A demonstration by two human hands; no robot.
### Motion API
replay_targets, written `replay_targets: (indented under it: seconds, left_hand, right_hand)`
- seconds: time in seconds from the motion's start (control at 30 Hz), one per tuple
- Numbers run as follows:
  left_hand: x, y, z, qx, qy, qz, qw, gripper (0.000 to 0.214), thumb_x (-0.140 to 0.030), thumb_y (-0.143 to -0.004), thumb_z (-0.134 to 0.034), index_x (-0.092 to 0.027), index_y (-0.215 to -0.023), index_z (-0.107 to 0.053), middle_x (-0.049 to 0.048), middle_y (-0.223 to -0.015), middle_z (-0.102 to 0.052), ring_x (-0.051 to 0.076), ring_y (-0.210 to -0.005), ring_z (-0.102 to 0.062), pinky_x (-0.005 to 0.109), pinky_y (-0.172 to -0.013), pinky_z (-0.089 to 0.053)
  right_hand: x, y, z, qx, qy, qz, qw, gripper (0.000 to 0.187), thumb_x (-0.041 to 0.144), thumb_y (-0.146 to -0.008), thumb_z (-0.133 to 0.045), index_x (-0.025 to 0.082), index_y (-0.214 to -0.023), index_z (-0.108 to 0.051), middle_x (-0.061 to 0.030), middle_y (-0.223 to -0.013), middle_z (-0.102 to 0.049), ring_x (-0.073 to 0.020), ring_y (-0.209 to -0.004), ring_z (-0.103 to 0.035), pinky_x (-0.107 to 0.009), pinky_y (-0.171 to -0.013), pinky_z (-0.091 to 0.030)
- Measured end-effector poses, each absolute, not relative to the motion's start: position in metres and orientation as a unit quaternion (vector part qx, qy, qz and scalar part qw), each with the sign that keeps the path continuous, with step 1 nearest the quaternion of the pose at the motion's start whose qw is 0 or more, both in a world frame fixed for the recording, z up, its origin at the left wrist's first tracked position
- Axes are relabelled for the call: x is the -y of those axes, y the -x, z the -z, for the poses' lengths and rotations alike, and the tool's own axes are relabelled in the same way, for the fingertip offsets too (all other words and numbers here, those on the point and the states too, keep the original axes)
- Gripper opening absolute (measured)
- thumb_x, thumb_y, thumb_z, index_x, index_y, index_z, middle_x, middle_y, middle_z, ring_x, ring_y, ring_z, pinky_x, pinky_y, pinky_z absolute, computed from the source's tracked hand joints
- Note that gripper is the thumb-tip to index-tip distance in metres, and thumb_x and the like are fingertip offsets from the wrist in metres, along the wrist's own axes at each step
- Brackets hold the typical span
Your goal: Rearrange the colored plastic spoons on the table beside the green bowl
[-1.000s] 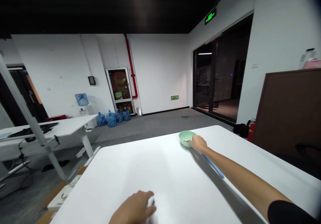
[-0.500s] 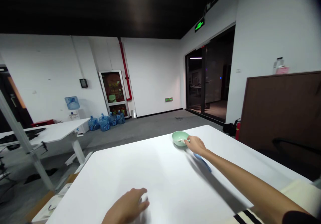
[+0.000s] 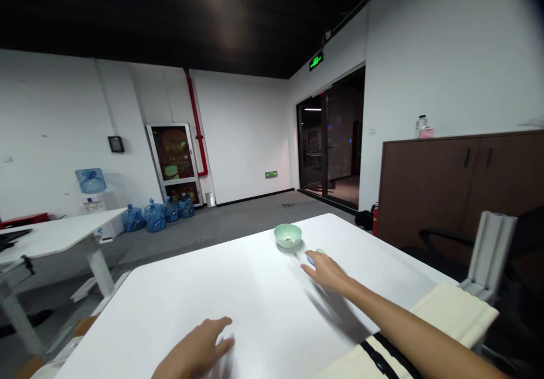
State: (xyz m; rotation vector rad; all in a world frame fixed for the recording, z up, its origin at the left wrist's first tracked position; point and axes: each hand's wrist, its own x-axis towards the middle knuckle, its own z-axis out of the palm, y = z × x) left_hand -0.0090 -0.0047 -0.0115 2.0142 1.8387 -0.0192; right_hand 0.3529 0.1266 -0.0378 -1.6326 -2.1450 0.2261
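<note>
resting the right hand [image 3: 326,271] palm down on the white tabletop [image 3: 255,294], well out in front, with the arm stretched across from the lower right. grip wide there, fingers laid out flat, not curled round anything. covering most of a blue thing [image 3: 310,259] with the fingertips, just a small end poking out on the far left side of the hand; too hidden to say spoon or something else. sitting just beyond that, a pale green bowl [image 3: 288,235], upright, near the far edge of the tabletop, close to the hand but apart from it, with something pale inside, too small to make out. planted close in at the bottom, the left hand [image 3: 198,349], palm down too, grip loose and wide, fingers spread, a bit blurred, so no telling about anything underneath. lying at the lower right, a cream, black-striped cloth [image 3: 446,316], next to a grey metal post [image 3: 488,248]. further back: brown cabinet [image 3: 425,192] along the right wall, second white desk [image 3: 55,233] on the left, blue water jugs [image 3: 153,216] by the back wall, green exit sign [image 3: 315,60] over the dark doorway [image 3: 327,147].
</note>
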Motion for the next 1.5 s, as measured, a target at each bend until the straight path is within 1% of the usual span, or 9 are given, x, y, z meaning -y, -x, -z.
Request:
replay_targets:
  seconds: [0.17,0.27,0.4,0.57,0.73,0.9,1.17,1.5]
  left_hand:
    - [0.006,0.004,0.010,-0.658,-0.724,0.011,0.205,0.058,-0.055,-0.085,-0.044,-0.028,-0.137,-0.050,0.0081,-0.135,-0.057,0.027,-0.122,-0.054,0.040,-0.104,-0.039]
    - [0.006,0.003,0.010,-0.656,-0.727,0.008,0.204,0.058,-0.055,-0.085,-0.044,-0.029,-0.136,-0.050,0.0077,-0.134,-0.058,0.027,-0.120,-0.055,0.039,-0.103,-0.040]
    - [0.005,0.002,0.012,-0.654,-0.729,0.013,0.203,0.057,-0.054,-0.086,-0.043,-0.028,-0.136,-0.050,0.0086,-0.133,-0.058,0.027,-0.120,-0.055,0.040,-0.102,-0.040]
    - [0.005,0.001,0.010,-0.656,-0.725,0.011,0.207,0.058,-0.054,-0.086,-0.042,-0.028,-0.137,-0.049,0.0090,-0.133,-0.058,0.027,-0.119,-0.055,0.039,-0.101,-0.041]
    - [0.006,0.000,0.008,-0.655,-0.727,0.022,0.207,0.057,-0.054,-0.086,-0.042,-0.028,-0.137,-0.049,0.0087,-0.133,-0.057,0.026,-0.119,-0.055,0.039,-0.101,-0.040]
    - [0.007,-0.001,0.010,-0.651,-0.733,0.024,0.198,0.057,-0.054,-0.086,-0.042,-0.029,-0.137,-0.049,0.0081,-0.134,-0.057,0.026,-0.120,-0.055,0.039,-0.102,-0.040]
    - [0.005,-0.001,0.010,-0.652,-0.729,0.026,0.206,0.058,-0.055,-0.086,-0.042,-0.029,-0.137,-0.049,0.0082,-0.134,-0.057,0.026,-0.119,-0.056,0.038,-0.099,-0.042]
    - [0.005,-0.004,0.010,-0.651,-0.731,0.028,0.203,0.057,-0.054,-0.086,-0.041,-0.030,-0.137,-0.048,0.0059,-0.133,-0.058,0.025,-0.119,-0.056,0.036,-0.100,-0.041]
  right_hand:
    - [-0.127,-0.357,0.040,0.782,0.583,-0.065,0.208,0.053,0.052,-0.091,-0.039,0.019,-0.130,-0.052,-0.0134,-0.120,-0.063,-0.0261,-0.109,-0.057,-0.031,-0.087,-0.041]
    - [-0.129,-0.359,0.039,0.778,0.586,-0.058,0.218,0.052,0.052,-0.092,-0.038,0.019,-0.129,-0.052,-0.0131,-0.119,-0.063,-0.0254,-0.108,-0.058,-0.031,-0.087,-0.040]
    - [-0.129,-0.360,0.039,0.774,0.588,-0.057,0.229,0.054,0.051,-0.092,-0.038,0.018,-0.133,-0.049,-0.0135,-0.122,-0.062,-0.0255,-0.110,-0.057,-0.031,-0.089,-0.039]
    - [-0.127,-0.358,0.037,0.769,0.595,-0.071,0.224,0.052,0.050,-0.092,-0.040,0.018,-0.132,-0.051,-0.0129,-0.123,-0.062,-0.0251,-0.111,-0.056,-0.030,-0.089,-0.039]
    - [-0.128,-0.359,0.035,0.763,0.600,-0.070,0.232,0.052,0.050,-0.091,-0.041,0.019,-0.131,-0.052,-0.0124,-0.119,-0.064,-0.0254,-0.110,-0.057,-0.031,-0.087,-0.040]
    - [-0.131,-0.361,0.038,0.756,0.605,-0.077,0.240,0.052,0.050,-0.090,-0.043,0.018,-0.131,-0.052,-0.0129,-0.122,-0.063,-0.0256,-0.114,-0.056,-0.031,-0.092,-0.038]
    - [-0.136,-0.362,0.041,0.751,0.612,-0.078,0.236,0.052,0.050,-0.090,-0.044,0.019,-0.132,-0.051,-0.0130,-0.126,-0.061,-0.0260,-0.118,-0.055,-0.031,-0.094,-0.038]
    - [-0.137,-0.369,0.039,0.743,0.620,-0.078,0.240,0.049,0.048,-0.092,-0.043,0.018,-0.129,-0.053,-0.0119,-0.121,-0.064,-0.0248,-0.116,-0.056,-0.029,-0.091,-0.038]
